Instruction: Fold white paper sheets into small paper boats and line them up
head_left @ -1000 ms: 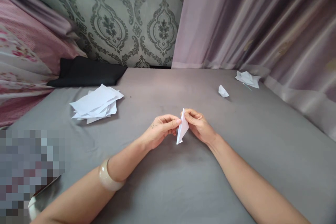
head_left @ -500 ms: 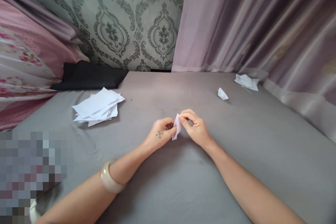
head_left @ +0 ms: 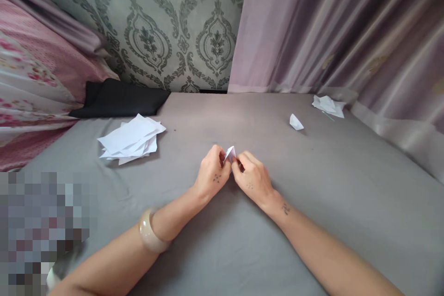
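Between my two hands is a small folded piece of white paper [head_left: 230,152], its pointed tip sticking up above the fingers. My left hand [head_left: 214,171] is closed on the paper's left side, thumb and fingers pinched together. From the other side my right hand [head_left: 252,176] pinches it too, the fingers curled close to the left thumb. Much of the paper is hidden behind the fingers. Both hands are just above the grey sheet [head_left: 222,240].
A loose stack of white paper [head_left: 133,138] lies to the left, in front of a folded black cloth [head_left: 121,98]. To the right stands a folded white paper piece [head_left: 296,122]; beyond it is a small paper pile [head_left: 329,106]. Purple curtains [head_left: 294,27] hang behind.
The right hand has turned and come down closer to the left hand. The folded paper, previously a long tilted strip, now shows as a small upward point between them.
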`<state>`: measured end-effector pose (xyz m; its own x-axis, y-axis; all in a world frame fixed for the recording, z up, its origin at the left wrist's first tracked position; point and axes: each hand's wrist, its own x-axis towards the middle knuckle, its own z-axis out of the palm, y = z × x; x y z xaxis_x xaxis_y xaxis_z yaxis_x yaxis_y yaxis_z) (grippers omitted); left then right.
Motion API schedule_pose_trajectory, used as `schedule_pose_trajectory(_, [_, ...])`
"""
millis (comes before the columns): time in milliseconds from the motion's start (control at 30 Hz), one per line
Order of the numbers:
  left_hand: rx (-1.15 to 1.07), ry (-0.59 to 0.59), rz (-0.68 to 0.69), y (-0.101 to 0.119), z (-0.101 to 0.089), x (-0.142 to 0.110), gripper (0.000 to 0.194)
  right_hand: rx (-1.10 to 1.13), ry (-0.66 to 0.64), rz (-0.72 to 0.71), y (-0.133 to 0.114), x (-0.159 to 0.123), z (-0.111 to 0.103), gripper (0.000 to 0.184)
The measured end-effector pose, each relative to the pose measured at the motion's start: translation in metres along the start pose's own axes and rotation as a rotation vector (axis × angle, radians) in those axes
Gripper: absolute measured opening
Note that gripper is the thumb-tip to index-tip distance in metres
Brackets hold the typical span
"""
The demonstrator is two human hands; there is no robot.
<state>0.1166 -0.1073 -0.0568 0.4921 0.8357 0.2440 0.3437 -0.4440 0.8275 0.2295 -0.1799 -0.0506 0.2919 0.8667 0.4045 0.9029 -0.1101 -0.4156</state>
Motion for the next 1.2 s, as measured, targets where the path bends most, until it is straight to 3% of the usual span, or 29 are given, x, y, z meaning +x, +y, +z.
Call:
schedule_pose_trajectory(133, [-0.148, -0.084, -0.038, 0.002, -0.002, 0.003, 0.028, -0.109, 0.011, -0.091, -0.001, -0.003, 0.001, 0.026])
schedule_pose_trajectory(233, [-0.184, -0.129, -0.036, 0.002, -0.002, 0.005, 0.033, -0.151, 0.03, -0.154, -0.004, -0.006, 0.002, 0.027])
schedule_pose_trajectory(500, [-0.202, 0.021, -0.006, -0.004, 0.0, 0.004, 0.043, -0.172, 0.079, -0.144, -0.006, -0.007, 0.003, 0.023])
schedule_pose_trajectory(733, [-0.355, -0.001, -0.076, -0.006, 0.0, 0.007, 0.026, -0.11, 0.112, -0.073, -0.004, -0.007, 0.003, 0.019])
schedule_pose_trajectory(900, [-0.372, 0.001, -0.023, -0.01, -0.001, 0.008, 0.027, 0.316, -0.046, 0.094, 0.004, 0.002, -0.002, 0.008])
schedule_pose_trajectory(1033, [-0.337, -0.049, 0.025, -0.009, -0.002, 0.005, 0.029, 0.784, -0.127, 0.322, 0.011, 0.014, -0.01, 0.019])
schedule_pose_trajectory(1200, [-0.323, -0.168, 0.055, -0.004, -0.001, 0.001, 0.034, 0.976, -0.184, 0.442, 0.01, 0.021, -0.019, 0.024])
